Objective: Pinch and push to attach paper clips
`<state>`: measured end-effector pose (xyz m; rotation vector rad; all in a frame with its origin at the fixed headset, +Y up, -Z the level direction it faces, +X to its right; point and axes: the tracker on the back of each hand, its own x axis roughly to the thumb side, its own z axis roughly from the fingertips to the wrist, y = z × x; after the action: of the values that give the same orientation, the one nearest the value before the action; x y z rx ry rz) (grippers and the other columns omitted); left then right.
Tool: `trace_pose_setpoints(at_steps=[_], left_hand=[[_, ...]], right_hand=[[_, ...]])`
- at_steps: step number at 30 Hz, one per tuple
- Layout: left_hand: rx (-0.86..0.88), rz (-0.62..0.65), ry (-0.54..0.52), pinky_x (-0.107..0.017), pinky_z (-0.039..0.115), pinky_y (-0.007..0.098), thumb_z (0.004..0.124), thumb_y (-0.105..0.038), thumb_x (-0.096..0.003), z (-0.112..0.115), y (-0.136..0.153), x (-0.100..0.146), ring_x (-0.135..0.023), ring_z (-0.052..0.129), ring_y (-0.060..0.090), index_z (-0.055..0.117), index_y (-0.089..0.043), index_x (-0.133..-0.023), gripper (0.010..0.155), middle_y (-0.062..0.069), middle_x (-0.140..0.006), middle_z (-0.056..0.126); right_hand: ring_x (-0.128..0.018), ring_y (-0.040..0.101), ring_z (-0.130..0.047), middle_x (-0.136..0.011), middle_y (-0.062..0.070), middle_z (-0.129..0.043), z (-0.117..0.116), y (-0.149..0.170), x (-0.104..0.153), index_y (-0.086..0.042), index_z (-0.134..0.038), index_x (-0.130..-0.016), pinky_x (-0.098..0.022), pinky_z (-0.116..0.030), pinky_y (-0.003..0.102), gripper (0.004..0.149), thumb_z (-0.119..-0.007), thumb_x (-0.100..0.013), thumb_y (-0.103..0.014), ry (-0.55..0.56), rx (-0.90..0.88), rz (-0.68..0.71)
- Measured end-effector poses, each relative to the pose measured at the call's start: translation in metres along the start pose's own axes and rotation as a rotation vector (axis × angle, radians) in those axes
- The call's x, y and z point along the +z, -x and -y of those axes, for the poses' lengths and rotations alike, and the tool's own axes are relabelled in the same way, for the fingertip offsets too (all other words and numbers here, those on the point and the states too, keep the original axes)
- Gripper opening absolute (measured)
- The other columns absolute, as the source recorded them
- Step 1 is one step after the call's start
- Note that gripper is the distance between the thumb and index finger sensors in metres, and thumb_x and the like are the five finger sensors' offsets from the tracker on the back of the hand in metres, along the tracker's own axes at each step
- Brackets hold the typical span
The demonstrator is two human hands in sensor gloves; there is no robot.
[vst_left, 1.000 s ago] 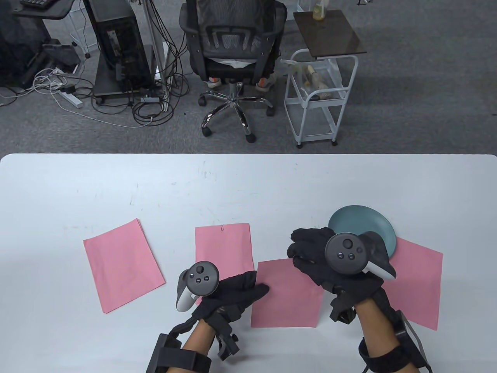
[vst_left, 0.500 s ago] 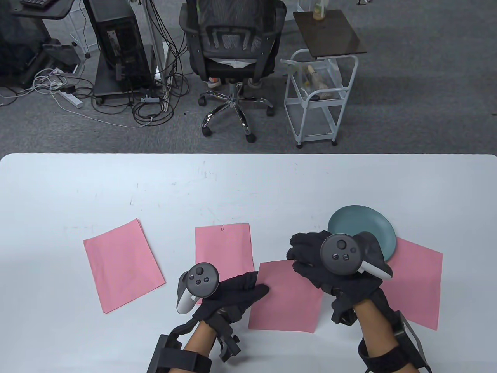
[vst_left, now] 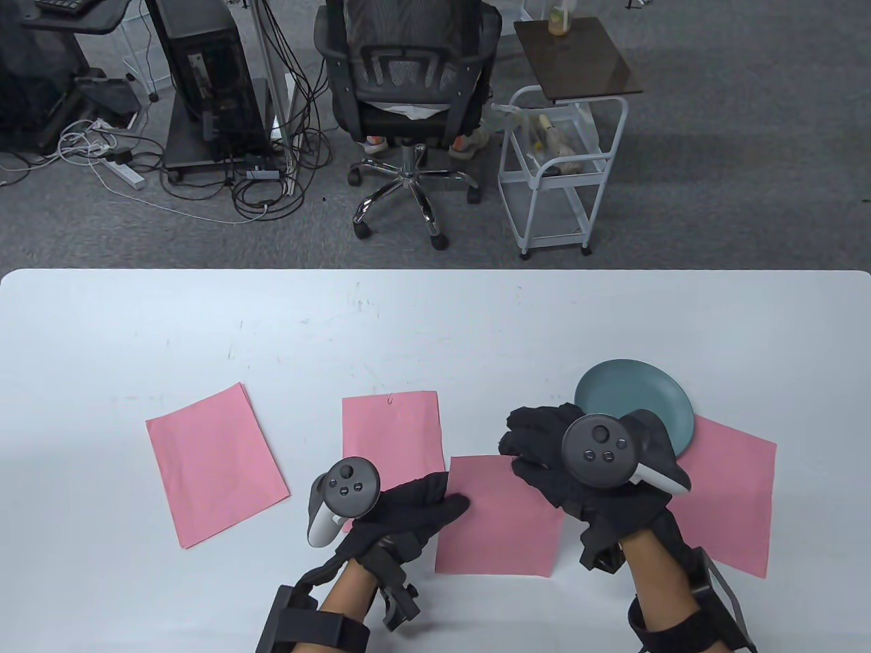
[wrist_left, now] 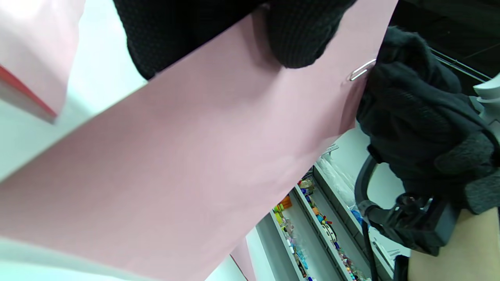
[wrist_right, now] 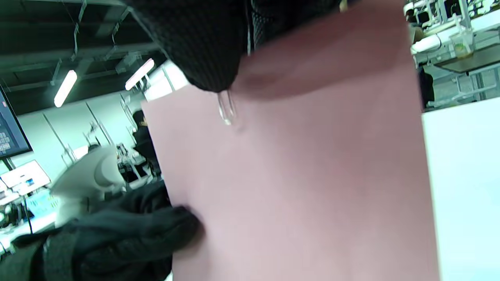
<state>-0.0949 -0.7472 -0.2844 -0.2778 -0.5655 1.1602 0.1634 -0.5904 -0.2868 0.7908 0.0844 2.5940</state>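
Since half a second ago my right hand has moved a little to the left and toward me, and the middle pink sheet has turned slightly with it, so its near left corner now lies a bit lower on the white surface. My left hand has stayed at almost the same place.

My right fingers are pressed together at the far edge of this sheet and pinch a metal paper clip. In the right wrist view the free end of the clip comes out from under my fingertip and lies on the pink paper. In the left wrist view the same clip sits on the paper's edge, touching my right hand.

My left fingers hold the left side of the sheet; one fingertip presses on top of the paper. How the fingers below the paper lie, I cannot tell.

Another pink sheet lies just behind my left hand, and a small clip is already on its far edge. A third pink sheet lies well apart on the left. A fourth pink sheet lies on the right, partly under my right arm, and a blue-green plate rests on its far corner, just behind my right hand.
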Motion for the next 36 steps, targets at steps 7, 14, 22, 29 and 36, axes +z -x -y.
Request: trace_pose_setpoints(at_steps=[7,14,22,29,36], left_hand=[[0.084,-0.003,-0.054,-0.063,0.082,0.043,0.078,-0.032,-0.0640,-0.018,-0.004,-0.003,-0.078,0.100,0.021,0.073,-0.021,-0.105,0.043,0.001,-0.095,0.093],[0.115,-0.024,-0.145,-0.061,0.084,0.043,0.078,-0.032,-0.0639,-0.056,-0.009,0.006,-0.074,0.102,0.021,0.072,-0.019,-0.107,0.045,0.001,-0.093,0.094],[0.119,-0.141,-0.219,-0.059,0.085,0.041,0.076,-0.032,-0.0647,-0.100,-0.001,0.007,-0.071,0.103,0.019,0.067,-0.018,-0.109,0.048,0.000,-0.094,0.093],[0.274,-0.265,-0.252,-0.056,0.087,0.039,0.077,-0.031,-0.0649,-0.114,0.040,0.008,-0.068,0.104,0.019,0.067,-0.015,-0.110,0.049,0.002,-0.093,0.093],[0.313,-0.420,-0.184,-0.053,0.088,0.038,0.076,-0.030,-0.0654,-0.128,0.071,0.007,-0.066,0.105,0.018,0.067,-0.013,-0.110,0.049,0.003,-0.093,0.093]], right_hand=[[-0.105,0.042,-0.054,-0.116,0.017,-0.058,0.016,0.013,0.035,-0.020,-0.062,-0.112,-0.078,-0.035,0.061,0.055,-0.070,-0.061,-0.039,0.286,-0.026,0.020],[-0.107,0.042,-0.051,-0.118,0.017,-0.055,0.009,0.051,0.072,-0.021,-0.058,-0.114,-0.078,-0.034,0.060,0.059,-0.070,-0.061,-0.043,0.378,-0.007,-0.015],[-0.106,0.041,-0.053,-0.117,0.016,-0.057,-0.019,0.085,0.092,-0.020,-0.059,-0.113,-0.078,-0.034,0.058,0.058,-0.069,-0.060,-0.043,0.392,0.012,-0.032],[-0.106,0.040,-0.053,-0.116,0.015,-0.057,-0.028,0.103,0.099,-0.020,-0.059,-0.112,-0.078,-0.033,0.058,0.058,-0.069,-0.060,-0.043,0.355,0.007,-0.094],[-0.106,0.040,-0.052,-0.116,0.015,-0.058,-0.025,0.109,0.099,-0.020,-0.061,-0.112,-0.078,-0.032,0.058,0.057,-0.069,-0.060,-0.042,0.364,-0.027,-0.109]])
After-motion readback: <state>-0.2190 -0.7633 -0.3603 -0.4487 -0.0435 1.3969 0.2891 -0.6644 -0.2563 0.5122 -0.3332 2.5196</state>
